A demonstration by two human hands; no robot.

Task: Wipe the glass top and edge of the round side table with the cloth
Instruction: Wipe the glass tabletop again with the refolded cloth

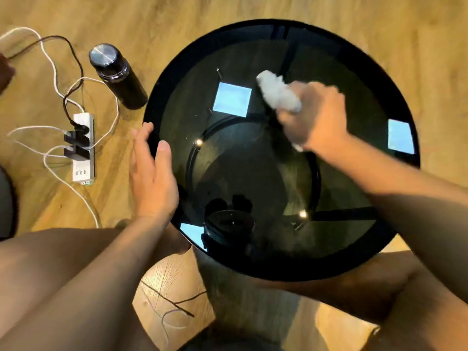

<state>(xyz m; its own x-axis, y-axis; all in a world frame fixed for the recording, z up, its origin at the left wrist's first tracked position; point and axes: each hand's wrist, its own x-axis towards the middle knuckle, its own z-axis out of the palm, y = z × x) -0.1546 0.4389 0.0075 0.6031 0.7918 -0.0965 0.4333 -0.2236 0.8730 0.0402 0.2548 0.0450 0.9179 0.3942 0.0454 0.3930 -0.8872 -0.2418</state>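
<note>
A round side table (253, 168) fills the centre and right of the frame, seen from directly above and standing close between the seated person's bare knees, probably so that the whole top is within reach. Its top is dark smoked glass inside a black rim. It mirrors pale square patches of light at upper centre, far right and lower left, plus two small bright spots. A ring and struts of the frame show through the glass, and a few faint specks lie near the upper centre.

The left hand (152, 178) rests on the table's left rim, fingers (144, 138) straight along the outside and the thumb lying over onto the glass. It holds nothing and appears to steady the table against the wiping.

The right hand (319, 117), blurred by motion, is curled around a bunched white cloth (278, 93), pressing it on the glass at upper centre-right. The top seems to be mid-wipe.

On the wooden floor at upper left stand a black flask (119, 77) with a steel lid and a white power strip (83, 148) trailing cables.
</note>
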